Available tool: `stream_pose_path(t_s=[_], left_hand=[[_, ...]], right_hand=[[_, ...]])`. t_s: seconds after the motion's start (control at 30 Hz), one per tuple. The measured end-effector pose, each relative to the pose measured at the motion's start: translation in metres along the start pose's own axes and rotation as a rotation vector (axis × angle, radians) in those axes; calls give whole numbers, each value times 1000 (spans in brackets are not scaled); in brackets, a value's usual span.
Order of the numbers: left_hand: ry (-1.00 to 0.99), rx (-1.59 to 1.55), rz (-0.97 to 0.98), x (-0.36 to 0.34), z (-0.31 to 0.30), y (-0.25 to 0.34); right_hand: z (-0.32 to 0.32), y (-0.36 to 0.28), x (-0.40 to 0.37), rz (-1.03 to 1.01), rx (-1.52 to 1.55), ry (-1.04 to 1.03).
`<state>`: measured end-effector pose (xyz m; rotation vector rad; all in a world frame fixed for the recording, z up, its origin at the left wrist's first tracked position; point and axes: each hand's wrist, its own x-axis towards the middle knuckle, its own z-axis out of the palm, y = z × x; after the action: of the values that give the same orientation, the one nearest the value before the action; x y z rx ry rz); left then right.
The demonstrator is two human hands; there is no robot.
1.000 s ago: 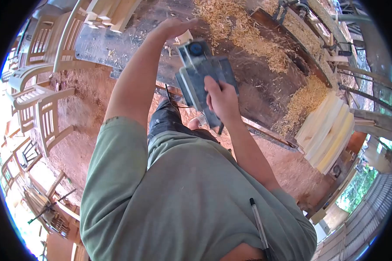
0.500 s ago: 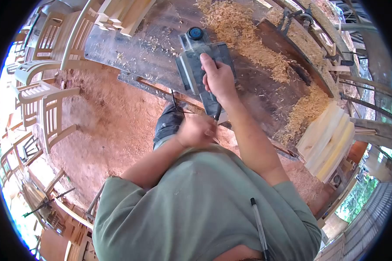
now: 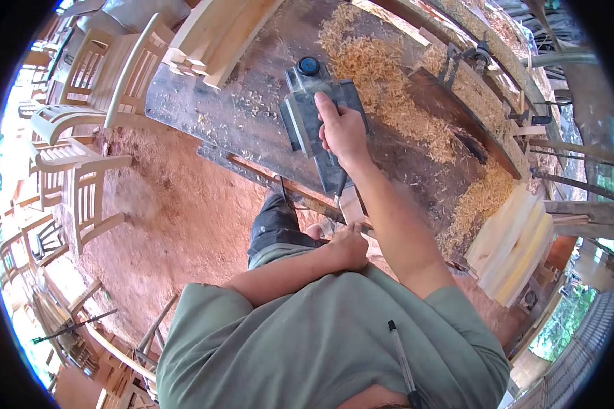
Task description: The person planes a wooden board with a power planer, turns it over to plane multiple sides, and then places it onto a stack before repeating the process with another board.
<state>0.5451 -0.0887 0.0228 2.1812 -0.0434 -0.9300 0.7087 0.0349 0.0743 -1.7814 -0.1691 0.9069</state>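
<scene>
My right hand (image 3: 344, 133) is wrapped round the handle of a dark electric planer (image 3: 300, 112), with the thumb along its top. The planer, which has a blue-topped round knob (image 3: 308, 66), sits near the bench's front edge. A short pale piece of wood (image 3: 351, 206) shows at the planer's near end, beside its cord (image 3: 338, 199). My left hand (image 3: 350, 247) is in front of my belly, fingers curled, close to the near end of that wood. What lies inside these fingers is hidden.
Curly shavings (image 3: 375, 65) cover much of the dark bench (image 3: 252, 129). Pale boards (image 3: 228, 34) lie at the back left, and more boards (image 3: 515, 245) at the right. A metal clamp (image 3: 481, 54) stands at the far right. Wooden chairs (image 3: 85, 184) line the left side.
My left hand has moved right and closer to my body, coming near the wood's end. My right hand stays on the planer. The whole view has shifted slightly.
</scene>
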Motion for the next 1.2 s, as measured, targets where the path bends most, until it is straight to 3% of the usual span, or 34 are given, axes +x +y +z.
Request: stream_pose_path(t_s=[0.3,0.37,0.4,0.47,0.6,0.67,0.73,0.83,0.9,1.03,1.2], left_hand=[[86,127,51,-3,9,-10],[241,-181,31,-14,-3,-17],[240,-178,33,-24,-8,-25],[430,-479,43,-46,-28,-60],[786,-801,-503,-73,-43,-136],[1041,-498,-590,-59,-51,-170],[977,-600,-484,-35,-72,-165],[1035,-451,-417,21,-84,-114],[1076,-402,-578,41,-91,-72],[1283,-671,-357,55,-71,-94],[1209,-432,-545,24,-52,-103]], right_hand=[[31,-37,54,-105,52,-56],[31,-32,53,-115,101,-65],[29,-30,53,-129,145,-75],[7,-21,31,-127,177,-96],[-67,13,-57,-73,70,-29],[-104,28,-103,-34,-23,44],[-139,49,-144,29,-101,118],[-184,86,-195,122,-173,205],[-209,103,-223,176,-203,263],[-240,134,-263,258,-158,287],[-235,145,-279,230,-37,281]])
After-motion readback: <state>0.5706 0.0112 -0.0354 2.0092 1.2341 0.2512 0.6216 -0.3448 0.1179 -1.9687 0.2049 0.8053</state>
